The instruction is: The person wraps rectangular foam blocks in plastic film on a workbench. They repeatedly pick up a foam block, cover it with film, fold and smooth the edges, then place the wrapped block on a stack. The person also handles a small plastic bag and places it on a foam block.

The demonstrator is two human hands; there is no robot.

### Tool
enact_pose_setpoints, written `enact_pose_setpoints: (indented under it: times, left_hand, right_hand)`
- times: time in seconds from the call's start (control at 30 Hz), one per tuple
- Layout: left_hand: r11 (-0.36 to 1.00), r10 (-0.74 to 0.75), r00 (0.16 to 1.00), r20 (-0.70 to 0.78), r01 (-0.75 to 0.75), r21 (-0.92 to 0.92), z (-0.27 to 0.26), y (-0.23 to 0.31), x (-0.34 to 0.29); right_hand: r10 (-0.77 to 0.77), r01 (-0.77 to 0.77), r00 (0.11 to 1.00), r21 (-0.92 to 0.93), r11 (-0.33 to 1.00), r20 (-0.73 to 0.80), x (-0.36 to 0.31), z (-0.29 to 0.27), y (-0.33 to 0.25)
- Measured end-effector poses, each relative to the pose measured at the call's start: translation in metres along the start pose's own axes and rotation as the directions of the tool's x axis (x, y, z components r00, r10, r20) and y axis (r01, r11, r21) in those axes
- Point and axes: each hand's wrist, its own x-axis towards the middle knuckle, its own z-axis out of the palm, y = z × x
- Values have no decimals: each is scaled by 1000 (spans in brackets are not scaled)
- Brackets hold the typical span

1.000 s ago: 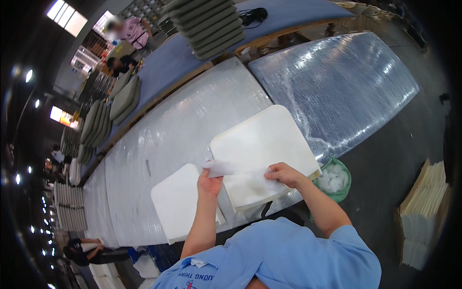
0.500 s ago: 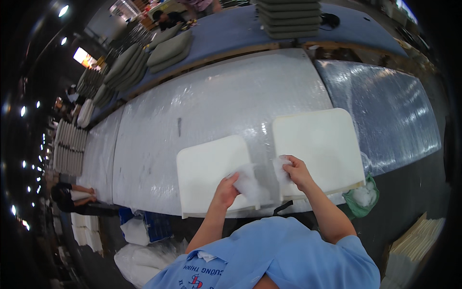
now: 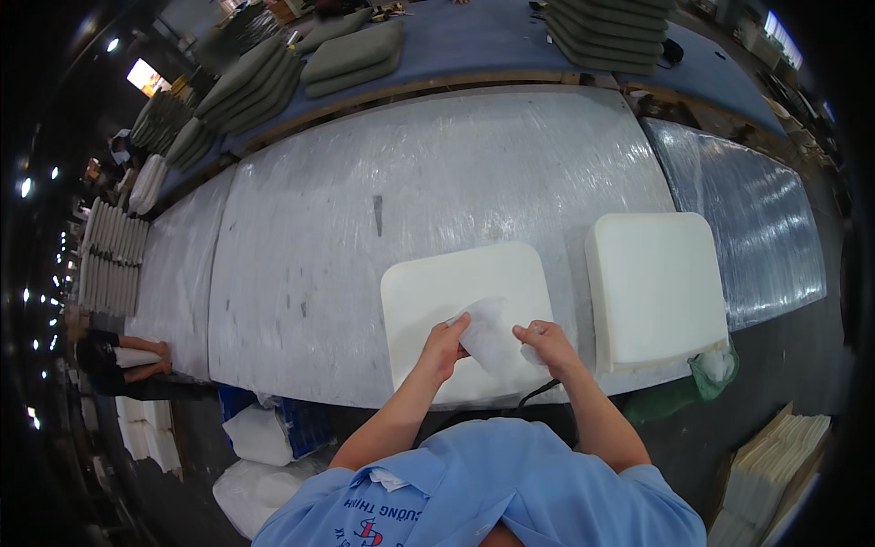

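Observation:
A thin, fluffy piece of white fibre wadding (image 3: 490,339) is pinched in my left hand (image 3: 443,348), its loose side spreading toward the right. My right hand (image 3: 550,347) has its thumb and fingers closed on a small tuft of the same wadding, a short gap away. Both hands hover over the near half of a white foam seat pad (image 3: 463,275) with rounded far corners, lying flat at the table's near edge. To its right lies a second, thicker-looking white foam pad (image 3: 654,287), which neither hand touches.
Clear film covers the table (image 3: 301,246). Beyond it, a blue table (image 3: 456,41) bears stacked grey-green cushions (image 3: 606,36). A green bag (image 3: 714,372) with white filling hangs near the right pad. Another person (image 3: 123,365) works at far left. White bags (image 3: 260,492) lie below.
My right hand has left the right pad's edge and come over the left pad, closer to my left hand. The whole view has shifted, moving both pads rightward in the picture.

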Motion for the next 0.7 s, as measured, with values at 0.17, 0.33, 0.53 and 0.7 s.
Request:
enact_pose_setpoints:
  times: [0.17,0.33,0.53,0.7]
  left_hand:
    - [1000,0,999,47,1,-24,-18,7,4]
    - [999,41,994,98,-39,-20,-29,13,7]
    - [983,-15,935,354,78,-166,-43,6,3]
    - [980,4,941,338,64,-189,-25,-4,9]
  right_hand:
    - [100,-89,993,-139,986,70,0,46,-2]
    - [124,-112,959,-61,992,256,11,65,1]
    - [57,-92,928,78,993,369,12,70,-8]
    - [95,-93,929,-23,995,357,16,68,-2]
